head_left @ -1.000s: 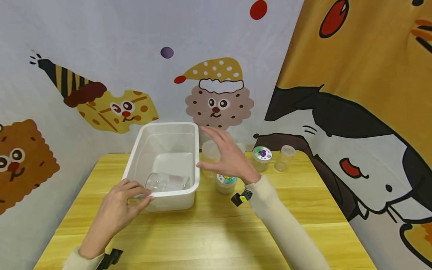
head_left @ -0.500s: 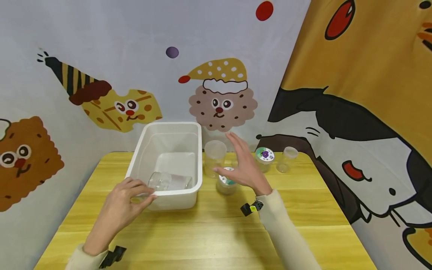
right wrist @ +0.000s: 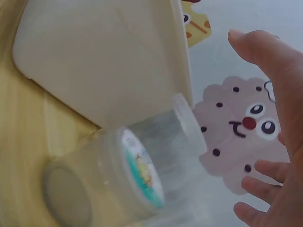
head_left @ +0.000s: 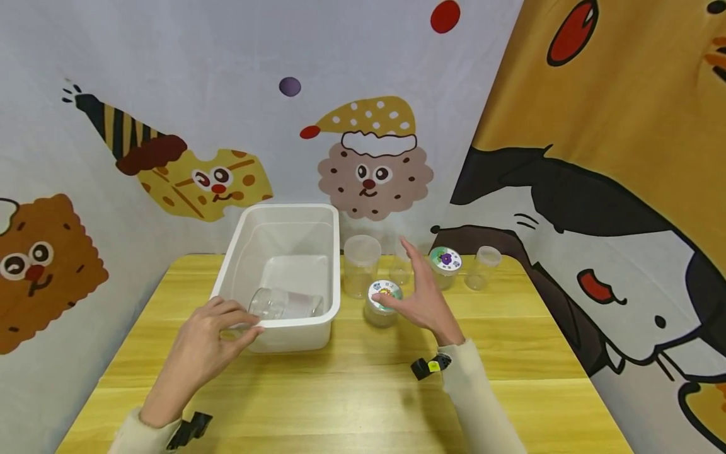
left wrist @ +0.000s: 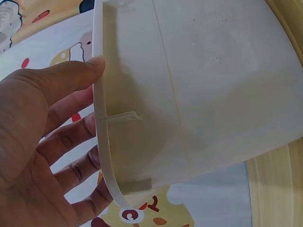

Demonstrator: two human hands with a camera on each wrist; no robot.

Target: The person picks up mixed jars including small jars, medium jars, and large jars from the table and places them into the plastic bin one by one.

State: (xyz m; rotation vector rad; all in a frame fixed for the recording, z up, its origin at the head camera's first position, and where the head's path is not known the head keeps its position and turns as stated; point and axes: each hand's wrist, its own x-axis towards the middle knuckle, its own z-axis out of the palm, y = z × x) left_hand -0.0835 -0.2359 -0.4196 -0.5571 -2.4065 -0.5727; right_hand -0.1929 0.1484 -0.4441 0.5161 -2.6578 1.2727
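My left hand (head_left: 201, 347) pinches the near rim of a white plastic bin (head_left: 283, 345). In the left wrist view its thumb (left wrist: 78, 75) lies on the rim and the fingers reach behind it. One clear jar (head_left: 286, 305) lies on its side in the bin. My right hand (head_left: 422, 299), thumb and fingers spread, hovers over a clear jar with a printed lid (head_left: 382, 309). The right wrist view shows that lidded jar (right wrist: 109, 179) apart from the hand (right wrist: 279, 113).
Behind the lidded jar stand a tall clear jar (head_left: 361, 268) and a smaller clear one (head_left: 400, 268). Further right are a jar with a purple-flower lid (head_left: 445, 261) and a small clear cup (head_left: 482, 268). All stand on the wooden table (head_left: 351, 397) before a cartoon-print cloth (head_left: 227, 57).
My right hand has moved away from the bin, right and toward me, to over the lidded jar. The left hand stays on the bin's rim.
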